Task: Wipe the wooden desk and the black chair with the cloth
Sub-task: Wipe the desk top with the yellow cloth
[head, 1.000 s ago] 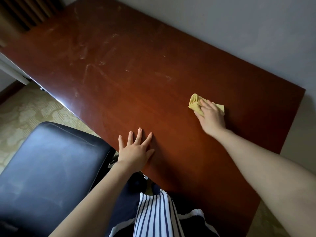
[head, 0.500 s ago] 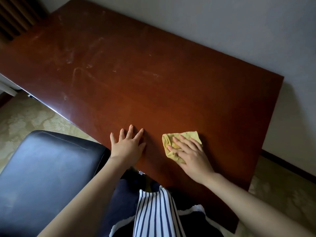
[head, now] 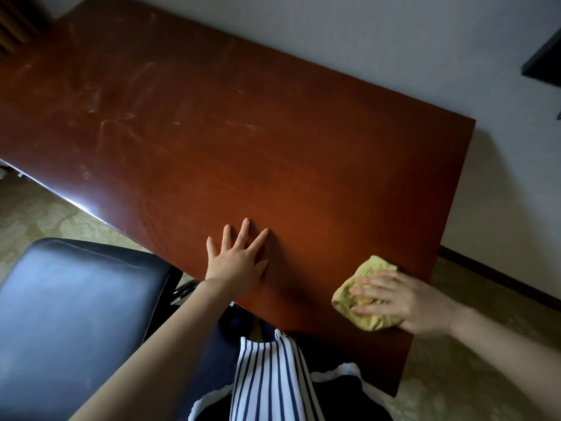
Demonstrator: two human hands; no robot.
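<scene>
Right hand [head: 406, 302] presses a bunched yellow cloth [head: 361, 308] flat-fingered onto the wooden desk [head: 243, 153], near its right end.
Left hand [head: 236, 262], at cloth's 9 o'clock, lies open & flat; black chair [head: 79, 314] at 8 o'clock.

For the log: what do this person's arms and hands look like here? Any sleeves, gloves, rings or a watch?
Both forearms are bare up to the frame edge, with no sleeves in view. The left hand and right hand wear no gloves, and no rings, watch or bracelet show. The nails look short and unpainted, though the right fingers are motion-blurred.
</scene>
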